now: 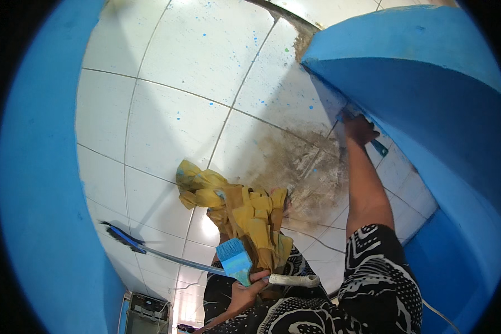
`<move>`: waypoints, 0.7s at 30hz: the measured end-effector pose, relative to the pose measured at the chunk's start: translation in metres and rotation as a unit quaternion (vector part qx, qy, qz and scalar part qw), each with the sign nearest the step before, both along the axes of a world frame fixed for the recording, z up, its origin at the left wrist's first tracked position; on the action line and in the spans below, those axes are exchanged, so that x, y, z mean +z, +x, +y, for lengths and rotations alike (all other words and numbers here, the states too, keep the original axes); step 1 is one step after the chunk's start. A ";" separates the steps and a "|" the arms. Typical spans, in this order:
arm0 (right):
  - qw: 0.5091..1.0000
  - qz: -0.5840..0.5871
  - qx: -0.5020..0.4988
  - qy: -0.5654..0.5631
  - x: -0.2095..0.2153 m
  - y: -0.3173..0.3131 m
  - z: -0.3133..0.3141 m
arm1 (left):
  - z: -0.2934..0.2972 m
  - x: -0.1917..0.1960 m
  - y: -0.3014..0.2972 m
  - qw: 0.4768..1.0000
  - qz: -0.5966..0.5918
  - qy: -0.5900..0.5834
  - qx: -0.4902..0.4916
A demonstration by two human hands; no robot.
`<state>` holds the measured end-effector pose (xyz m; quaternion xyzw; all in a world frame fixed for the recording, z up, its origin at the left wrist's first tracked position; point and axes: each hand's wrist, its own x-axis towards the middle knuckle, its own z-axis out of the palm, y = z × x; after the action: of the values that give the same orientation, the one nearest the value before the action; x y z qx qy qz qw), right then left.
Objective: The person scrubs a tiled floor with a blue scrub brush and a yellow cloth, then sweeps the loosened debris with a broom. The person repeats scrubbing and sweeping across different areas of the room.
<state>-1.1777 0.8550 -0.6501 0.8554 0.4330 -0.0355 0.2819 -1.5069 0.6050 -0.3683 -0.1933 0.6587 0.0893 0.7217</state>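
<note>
The cloth (259,214) sits just beyond the brush (235,260) in the left hand (244,296). The broom head (123,237) is to their left; to their right, the right hand (360,131) holds a tool (379,148) beside the wall (423,106).

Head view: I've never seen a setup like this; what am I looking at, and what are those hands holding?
There is no machine, just a person's two bare hands. The one picture comes from a wide camera worn on the head, looking down. The left hand, at the bottom, holds a paintbrush with blue bristles. The right hand grips a green-handled tool by the foot of a blue wall; its working end is blurred. Below is a white tiled floor with blue specks and a brown stain. A crumpled yellow cloth shows beyond the paintbrush. To the left is a long-handled brush.
</note>
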 end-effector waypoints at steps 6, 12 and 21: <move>0.997 0.019 0.043 -0.056 -0.001 0.020 -0.012 | 0.012 0.001 0.004 1.000 -0.024 -0.015 -0.008; 0.989 0.030 0.136 0.056 -0.012 0.032 -0.007 | 0.008 -0.001 0.006 1.000 -0.009 -0.027 0.003; 0.985 -0.002 0.147 0.093 -0.046 -0.015 0.003 | 0.015 0.001 0.003 0.999 -0.011 -0.029 -0.038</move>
<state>-1.1926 0.8582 -0.6956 0.8049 0.5550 0.0479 0.2044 -1.5037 0.6203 -0.3670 -0.1902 0.6597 0.0408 0.7259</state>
